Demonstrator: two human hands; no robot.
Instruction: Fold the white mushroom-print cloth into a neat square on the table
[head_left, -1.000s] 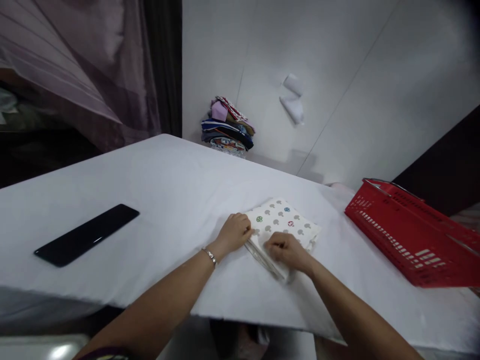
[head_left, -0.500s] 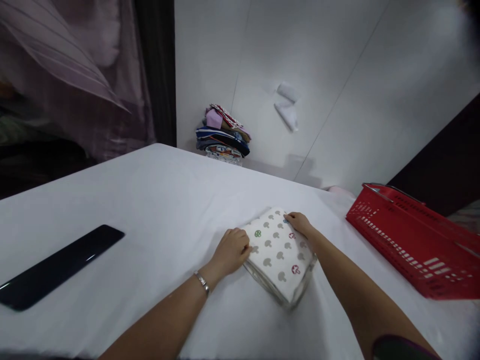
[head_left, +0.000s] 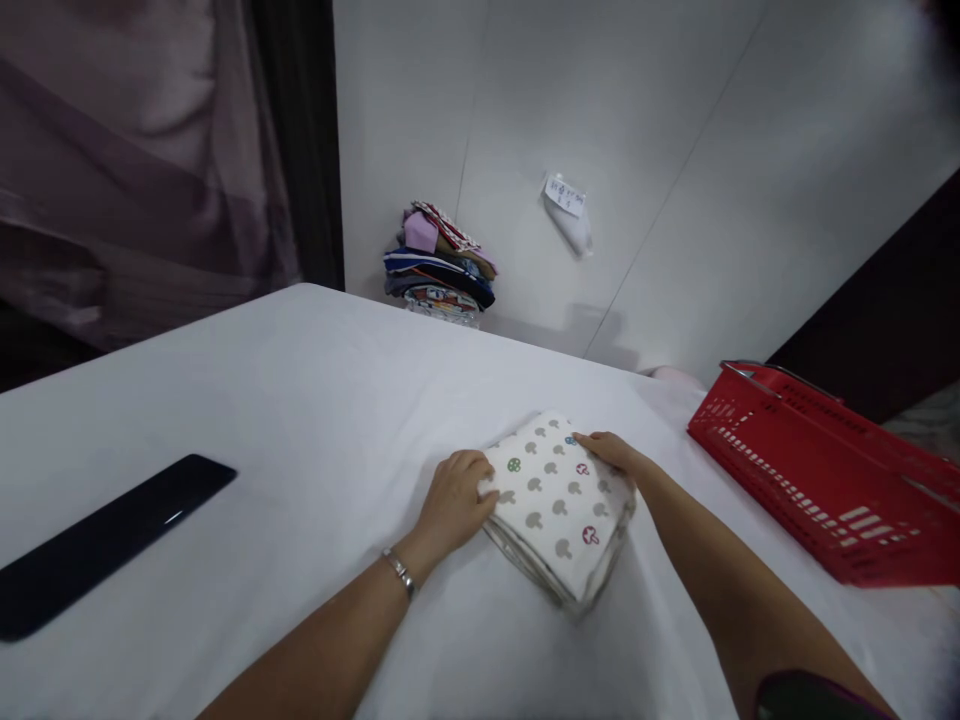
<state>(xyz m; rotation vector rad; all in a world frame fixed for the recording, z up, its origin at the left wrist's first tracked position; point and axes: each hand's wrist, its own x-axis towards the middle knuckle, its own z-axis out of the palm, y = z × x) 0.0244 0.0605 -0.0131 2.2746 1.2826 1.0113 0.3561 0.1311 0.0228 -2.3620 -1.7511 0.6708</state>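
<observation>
A folded white cloth (head_left: 551,505) printed with grey, red, green and blue mushrooms lies on the white-covered surface in front of me, one corner pointing towards me. Several layers show along its near edges. My left hand (head_left: 456,498), with a metal bracelet on the wrist, holds the cloth's left edge, its thumb at the top layer. On the far right edge, my right hand (head_left: 611,452) grips the cloth, thumb on top and the other fingers mostly hidden.
A red plastic basket (head_left: 810,470) with metal handles stands at the right. A dark glossy flat panel (head_left: 112,540) lies at the left. Beyond the far edge, a stack of folded clothes (head_left: 441,260) stands by the white wall. A paper label (head_left: 566,195) hangs there; curtains (head_left: 150,150) hang at left.
The view has shifted slightly. Both hands stay on the cloth in nearly the same place, and the left fingers look a little more spread. The curtain and the wall label have swung.
</observation>
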